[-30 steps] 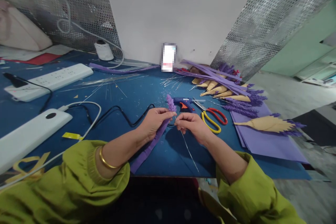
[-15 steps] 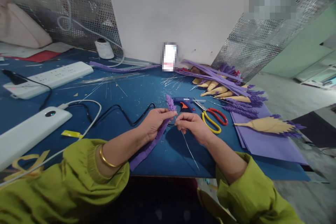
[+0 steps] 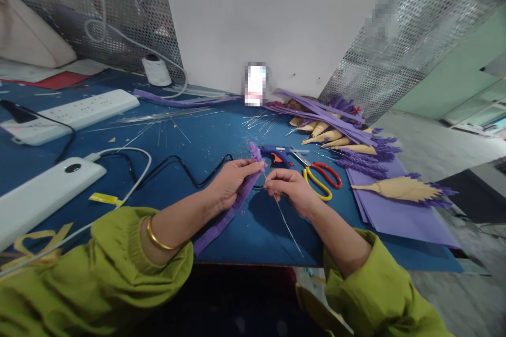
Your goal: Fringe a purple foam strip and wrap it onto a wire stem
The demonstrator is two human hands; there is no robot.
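Between thumb and fingers, my left hand (image 3: pixel 237 176) pinches a purple paper lavender flower (image 3: pixel 255 151) at its base. From that hand a long purple paper strip (image 3: pixel 221 229) trails down toward the table's front edge. My right hand (image 3: pixel 290 187) is closed on the thin wire stem (image 3: pixel 288 225) just below the flower, and the wire's free end slants down to the right. Just beyond the hands lie a blue glue gun (image 3: pixel 276 154) with an orange trigger and scissors (image 3: pixel 322 176) with one red and one yellow handle.
Purple paper sheets (image 3: pixel 395 221) lie at right under a wrapped lavender bunch (image 3: pixel 407 189). Behind are more bunches and purple strips (image 3: pixel 332 118). Loose wires (image 3: pixel 158 116), a power strip (image 3: pixel 75 113), a white power bank (image 3: pixel 47 195), cables and a thread spool (image 3: pixel 157 71) occupy the left.
The flower and both hands stay nearly in place. The wire's lower end has swung slightly right, and the view has shifted a little.
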